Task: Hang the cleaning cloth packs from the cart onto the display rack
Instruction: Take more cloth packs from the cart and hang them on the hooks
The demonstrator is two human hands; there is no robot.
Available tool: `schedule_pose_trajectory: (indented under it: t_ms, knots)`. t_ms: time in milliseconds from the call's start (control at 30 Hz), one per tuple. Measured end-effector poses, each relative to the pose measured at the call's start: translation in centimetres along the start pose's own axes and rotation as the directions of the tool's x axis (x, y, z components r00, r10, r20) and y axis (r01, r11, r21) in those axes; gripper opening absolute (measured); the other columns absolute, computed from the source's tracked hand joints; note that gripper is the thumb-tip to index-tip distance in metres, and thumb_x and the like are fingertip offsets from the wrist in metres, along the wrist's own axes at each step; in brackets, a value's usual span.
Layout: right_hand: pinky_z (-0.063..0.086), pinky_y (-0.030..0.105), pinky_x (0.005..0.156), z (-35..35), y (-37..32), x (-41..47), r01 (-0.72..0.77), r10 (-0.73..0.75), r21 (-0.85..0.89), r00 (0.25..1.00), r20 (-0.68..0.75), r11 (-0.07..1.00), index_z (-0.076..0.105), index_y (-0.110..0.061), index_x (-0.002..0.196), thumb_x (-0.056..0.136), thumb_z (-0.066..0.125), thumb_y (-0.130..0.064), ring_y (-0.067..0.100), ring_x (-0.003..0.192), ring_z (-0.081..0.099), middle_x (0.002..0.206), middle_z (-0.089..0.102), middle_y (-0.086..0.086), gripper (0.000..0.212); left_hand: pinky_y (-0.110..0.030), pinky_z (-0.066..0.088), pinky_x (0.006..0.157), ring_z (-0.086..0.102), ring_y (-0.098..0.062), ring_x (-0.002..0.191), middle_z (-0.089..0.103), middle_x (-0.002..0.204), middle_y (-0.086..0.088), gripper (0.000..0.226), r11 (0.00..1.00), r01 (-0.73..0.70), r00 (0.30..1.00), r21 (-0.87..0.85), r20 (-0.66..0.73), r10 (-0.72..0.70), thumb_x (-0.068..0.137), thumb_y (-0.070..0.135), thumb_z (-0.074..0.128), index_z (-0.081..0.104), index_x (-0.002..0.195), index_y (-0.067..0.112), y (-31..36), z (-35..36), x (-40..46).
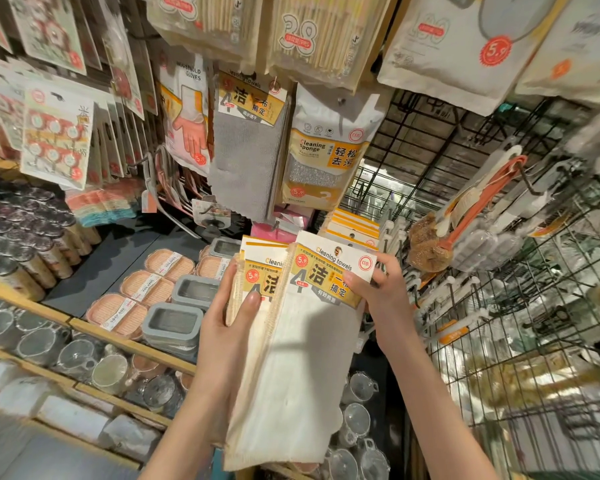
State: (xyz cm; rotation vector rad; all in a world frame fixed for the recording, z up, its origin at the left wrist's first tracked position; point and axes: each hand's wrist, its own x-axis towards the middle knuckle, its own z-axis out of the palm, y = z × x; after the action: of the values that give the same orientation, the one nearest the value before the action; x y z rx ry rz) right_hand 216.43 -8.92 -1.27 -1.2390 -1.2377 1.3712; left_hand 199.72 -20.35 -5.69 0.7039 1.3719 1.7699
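Observation:
My left hand grips a stack of cream cleaning cloth packs from the left side, thumb across the front. My right hand pinches the yellow header card of the front pack, which stands a little apart from the stack and hangs down long and white. Above them a grey cloth pack with the same yellow label hangs on the display rack. More yellow-edged packs hang on a hook just behind my right hand.
A cleaning sponge pack and household gloves hang beside the grey cloth. A black wire grid with brushes fills the right. Shelves of soap boxes, glass mugs and jars lie at the lower left.

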Motion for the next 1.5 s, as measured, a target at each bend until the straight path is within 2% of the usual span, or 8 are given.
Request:
schedule_pose_trajectory:
  t_ms: [100, 400, 533, 700, 1000, 1200, 1400, 1500]
  knots:
    - [0.054, 0.019, 0.061, -0.3, 0.9, 0.7, -0.021, 0.021, -0.007, 0.997, -0.074, 1.0, 0.047, -0.01, 0.124, 0.079, 0.071, -0.002, 0.02, 0.092, 0.067, 0.107, 0.066, 0.01, 0.051, -0.025, 0.041, 0.104, 0.054, -0.002, 0.121, 0.06, 0.131, 0.013, 0.055, 1.0, 0.009, 1.0, -0.011, -0.011, -0.009, 0.092, 0.017, 0.059, 0.041, 0.138, 0.042, -0.2, -0.5, 0.4]
    - [0.052, 0.016, 0.051, -0.8, 3.7, 4.2, -0.093, 0.094, 0.015, 0.969, -0.228, 0.996, 0.051, -0.014, 0.111, 0.077, 0.071, 0.004, 0.007, 0.081, 0.064, 0.099, 0.065, 0.004, 0.043, -0.011, 0.043, 0.095, 0.054, 0.01, 0.115, 0.062, 0.122, 0.025, 0.055, 0.998, 0.007, 0.997, -0.055, -0.071, -0.011, 0.09, 0.015, 0.06, 0.043, 0.135, 0.043, -1.2, -1.2, 1.7]
    - [0.056, 0.02, 0.061, -1.1, 5.2, 6.0, -0.105, 0.108, 0.024, 0.964, -0.244, 0.994, 0.051, -0.024, 0.097, 0.079, 0.069, 0.004, 0.016, 0.091, 0.064, 0.107, 0.063, 0.006, 0.039, 0.006, 0.035, 0.078, 0.046, 0.028, 0.106, 0.051, 0.124, 0.029, 0.056, 0.991, -0.084, 0.994, 0.109, -0.059, 0.09, 0.092, 0.011, 0.059, 0.04, 0.141, 0.03, -1.0, -2.2, 2.6]
    - [0.054, 0.037, 0.082, -1.5, 6.5, 8.4, -0.059, 0.062, 0.019, 0.97, -0.234, 0.998, 0.05, -0.01, 0.12, 0.081, 0.065, 0.006, 0.02, 0.098, 0.061, 0.116, 0.061, 0.012, 0.045, 0.007, 0.033, 0.081, 0.044, 0.028, 0.109, 0.05, 0.123, 0.034, 0.058, 0.961, -0.127, 0.99, 0.244, -0.034, 0.14, 0.088, 0.023, 0.062, 0.039, 0.14, 0.037, -1.0, -3.2, 3.8]
    - [0.046, 0.012, 0.061, -1.7, 8.2, 11.7, -0.029, -0.036, -0.184, 0.939, -0.341, 0.982, 0.053, -0.009, 0.124, 0.082, 0.065, 0.003, 0.016, 0.099, 0.057, 0.118, 0.061, 0.009, 0.046, 0.007, 0.032, 0.085, 0.041, 0.026, 0.115, 0.049, 0.118, 0.048, 0.062, 0.951, -0.125, 0.991, 0.283, -0.003, 0.131, 0.084, 0.032, 0.061, 0.04, 0.142, 0.033, -2.2, -3.5, 4.6]
    - [0.046, 0.039, 0.1, -2.1, 9.4, 11.9, -0.064, 0.006, -0.127, 0.91, -0.415, 0.99, 0.052, -0.012, 0.129, 0.083, 0.065, 0.002, 0.023, 0.121, 0.051, 0.13, 0.055, 0.011, 0.05, 0.008, 0.029, 0.09, 0.036, 0.023, 0.122, 0.044, 0.134, 0.038, 0.065, 0.951, -0.104, 0.994, 0.292, 0.011, 0.106, 0.082, 0.037, 0.061, 0.04, 0.143, 0.034, -2.8, -3.2, 4.8]
    - [0.05, 0.025, 0.07, -1.4, 9.0, 12.9, -0.054, -0.042, -0.196, 0.889, -0.457, 0.979, 0.048, -0.013, 0.117, 0.075, 0.073, 0.001, 0.023, 0.1, 0.058, 0.118, 0.054, 0.015, 0.052, 0.003, 0.029, 0.091, 0.031, 0.026, 0.122, 0.042, 0.144, 0.024, 0.063, 0.949, -0.08, 0.996, 0.304, -0.008, 0.087, 0.08, 0.04, 0.061, 0.04, 0.139, 0.044, -2.5, -2.4, 4.9]
    - [0.053, 0.038, 0.073, -1.4, 9.3, 13.1, -0.045, -0.081, -0.255, 0.884, -0.461, 0.966, 0.038, -0.019, 0.102, 0.073, 0.073, 0.001, 0.028, 0.095, 0.058, 0.109, 0.054, 0.016, 0.05, 0.001, 0.029, 0.091, 0.032, 0.027, 0.121, 0.043, 0.143, 0.025, 0.063, 0.949, -0.088, 0.996, 0.303, -0.003, 0.094, 0.08, 0.041, 0.061, 0.039, 0.139, 0.044, -2.4, -2.3, 5.1]
